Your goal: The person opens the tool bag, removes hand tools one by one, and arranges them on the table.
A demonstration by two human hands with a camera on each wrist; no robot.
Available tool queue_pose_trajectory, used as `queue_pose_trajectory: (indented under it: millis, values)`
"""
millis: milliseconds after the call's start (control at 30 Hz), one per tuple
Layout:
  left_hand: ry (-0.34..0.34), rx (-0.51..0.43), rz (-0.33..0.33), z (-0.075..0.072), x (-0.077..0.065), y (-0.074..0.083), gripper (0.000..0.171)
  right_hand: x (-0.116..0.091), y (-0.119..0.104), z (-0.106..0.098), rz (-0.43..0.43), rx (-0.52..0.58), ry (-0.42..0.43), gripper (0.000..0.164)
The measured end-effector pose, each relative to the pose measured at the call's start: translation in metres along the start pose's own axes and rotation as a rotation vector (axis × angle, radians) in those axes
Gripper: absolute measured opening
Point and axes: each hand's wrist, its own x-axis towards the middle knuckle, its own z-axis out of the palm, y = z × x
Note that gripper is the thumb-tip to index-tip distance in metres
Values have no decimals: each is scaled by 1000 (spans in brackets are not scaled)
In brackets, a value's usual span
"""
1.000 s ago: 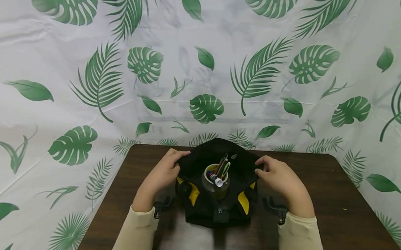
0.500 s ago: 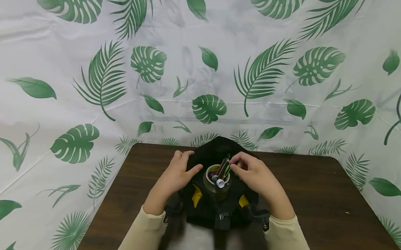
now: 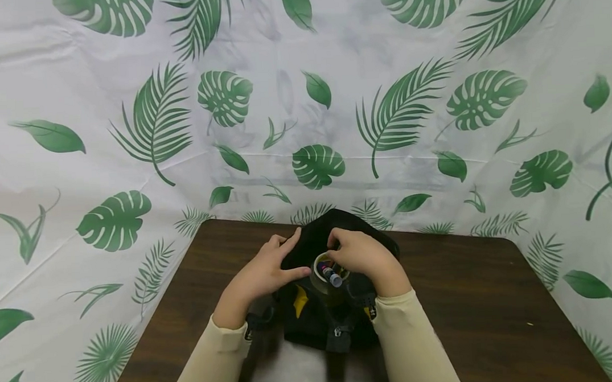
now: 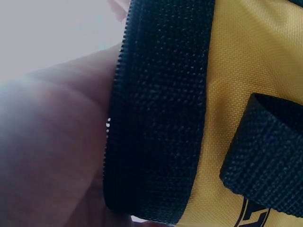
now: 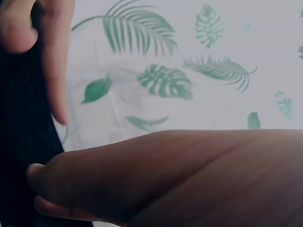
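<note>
A black bag with yellow panels (image 3: 312, 330) stands on the table, its mouth spread wide. A round cup (image 3: 318, 285) with a pale rim sits in its opening. From the cup leans a dark tube with a whitish cap (image 3: 332, 277). My right hand (image 3: 367, 258) bends over the cup's far right rim and covers the pens there; I cannot tell whether its fingertips pinch one. To the left, my left hand (image 3: 260, 274) has thumb and forefinger spread, the thumb pointing at the cup's rim. The left wrist view shows the zipper band (image 4: 161, 109) and yellow fabric (image 4: 246, 56) beside that hand.
The dark wooden table (image 3: 475, 297) extends on both sides of the bag. A white sheet with green leaves (image 3: 259, 56) hangs right behind the table's far edge. A small black box-like piece (image 3: 338, 339) hangs at the bag's front.
My right hand has left the bag's right edge and moved left over the cup, now covering the pens. My left hand has let go of the bag's left edge and shifted toward the cup.
</note>
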Motion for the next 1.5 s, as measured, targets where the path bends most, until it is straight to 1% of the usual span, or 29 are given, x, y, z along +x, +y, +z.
queue_pose_trajectory:
  millis: [167,300,467,600,700,833,933,1033,1233,1300,1400,1500]
  values:
    - [-15,7,-9,-1,0,0,101,8,3,10,28,-23,-49,32]
    - [-24,7,-5,-2,-1,1,104,10,6,19,25,-47,-56,32]
    - [-23,14,24,-2,-3,0,101,12,9,27,28,-61,-70,31]
    - [-20,5,16,-1,-3,1,101,12,11,29,10,-82,-84,31]
    - [-19,0,-2,-1,-2,1,102,12,12,28,-3,-90,-75,26]
    - [-18,-5,-7,0,-1,0,102,8,14,24,7,-43,-22,18]
    - [-15,-2,-7,-1,-1,-1,104,4,17,18,12,16,41,14]
    - [-12,2,-10,-2,-1,-1,105,1,22,14,-9,67,134,14]
    - [-15,1,-6,-3,0,0,105,-9,33,7,-78,252,325,24]
    - [-16,2,-6,-3,0,0,105,-14,36,7,-116,288,410,27]
    - [-16,5,-6,-2,0,-1,105,-18,42,13,-201,343,568,27]
    - [-21,4,-5,0,1,-2,106,-23,48,22,-287,448,717,24]
